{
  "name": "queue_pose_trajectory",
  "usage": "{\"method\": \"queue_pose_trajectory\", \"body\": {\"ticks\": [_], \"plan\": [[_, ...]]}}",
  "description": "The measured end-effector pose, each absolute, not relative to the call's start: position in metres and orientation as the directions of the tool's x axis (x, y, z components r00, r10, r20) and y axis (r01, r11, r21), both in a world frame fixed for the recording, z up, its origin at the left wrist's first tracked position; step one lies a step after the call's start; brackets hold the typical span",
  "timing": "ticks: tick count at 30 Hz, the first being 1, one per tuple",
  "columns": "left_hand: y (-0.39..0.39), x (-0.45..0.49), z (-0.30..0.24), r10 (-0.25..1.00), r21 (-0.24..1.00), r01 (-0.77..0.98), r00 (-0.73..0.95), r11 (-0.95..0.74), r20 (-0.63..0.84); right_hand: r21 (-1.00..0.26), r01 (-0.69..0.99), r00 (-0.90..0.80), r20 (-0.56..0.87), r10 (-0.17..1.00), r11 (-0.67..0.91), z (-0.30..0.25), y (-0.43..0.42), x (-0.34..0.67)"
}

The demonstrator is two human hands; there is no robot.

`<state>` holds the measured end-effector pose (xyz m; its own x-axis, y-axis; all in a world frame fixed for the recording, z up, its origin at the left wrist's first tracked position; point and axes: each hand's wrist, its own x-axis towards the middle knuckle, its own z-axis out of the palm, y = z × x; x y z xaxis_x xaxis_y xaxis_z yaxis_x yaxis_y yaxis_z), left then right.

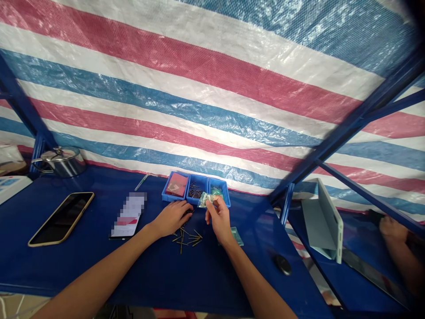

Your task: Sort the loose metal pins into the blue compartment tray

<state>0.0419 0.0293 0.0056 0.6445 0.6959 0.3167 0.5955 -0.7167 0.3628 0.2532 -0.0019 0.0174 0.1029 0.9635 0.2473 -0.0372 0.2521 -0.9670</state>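
Observation:
In my right hand (218, 216) a small clear plastic bag (204, 200) is pinched between thumb and fingers, in front of the bins. My left hand (173, 217) rests low on the table by the middle bin, its fingers curled together near some small dark pieces (189, 211). What its fingertips hold, if anything, is hidden. Between my forearms lie several thin metal rods (181, 243), like drill bits or long screws. A blue three-part bin (192, 201) holds reddish packets (176, 184) at left, dark rods (195, 193) in the middle and greenish bags (216, 191) at right.
A greenish bag (237, 236) lies by my right wrist. To the left are a lit phone (129, 217), a dark phone (61, 219), a pen (141, 182) and a steel pot (64, 163). A black oval object (282, 264) lies right; beyond stands a tablet (323, 221) near another person's hand (393, 229).

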Motion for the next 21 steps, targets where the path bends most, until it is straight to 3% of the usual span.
{"method": "queue_pose_trajectory", "body": {"ticks": [21], "plan": [[0.0295,0.0425,0.0054,0.694,0.367,0.590,0.644,-0.719,0.323,-0.978,-0.027,0.049,0.207,0.977,0.208,0.0211,-0.0041,0.2540]]}}
